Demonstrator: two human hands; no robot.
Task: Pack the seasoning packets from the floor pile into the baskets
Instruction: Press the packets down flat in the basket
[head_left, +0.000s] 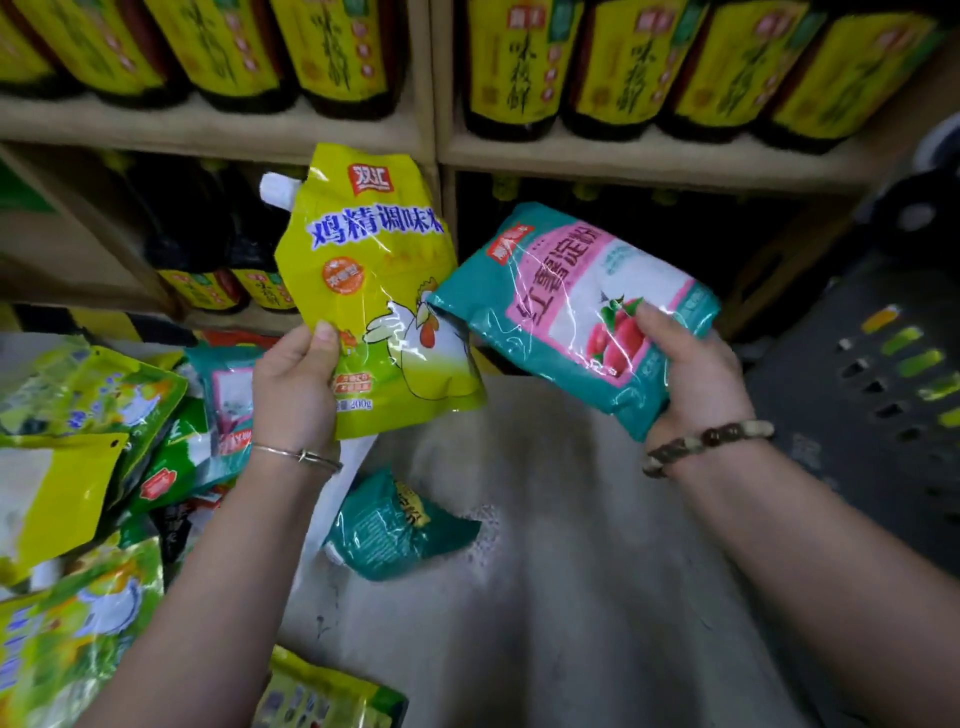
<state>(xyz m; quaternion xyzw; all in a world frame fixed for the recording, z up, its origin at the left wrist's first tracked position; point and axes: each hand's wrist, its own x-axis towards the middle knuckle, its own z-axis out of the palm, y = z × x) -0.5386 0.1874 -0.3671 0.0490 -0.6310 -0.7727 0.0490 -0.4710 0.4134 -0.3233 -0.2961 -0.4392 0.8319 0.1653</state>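
While a yellow pouch (369, 291) is gripped by the left hand (293, 387), a teal packet (571, 306) just right of it is pinched by the right hand (696, 374).

One wide-angle view, worn on the person's head, looks forward and down over both forearms at the grey floor (571, 623) and the low wooden shelves (649, 156) straight ahead; it sits close, so the left grip (293, 384) with its yellow chicken-essence pouch (363, 291) and the right grip (696, 379) with its teal starch packet (561, 291) fill the middle; the packet pile (78, 441) runs off the left edge, a dark basket (857, 415) off the right.
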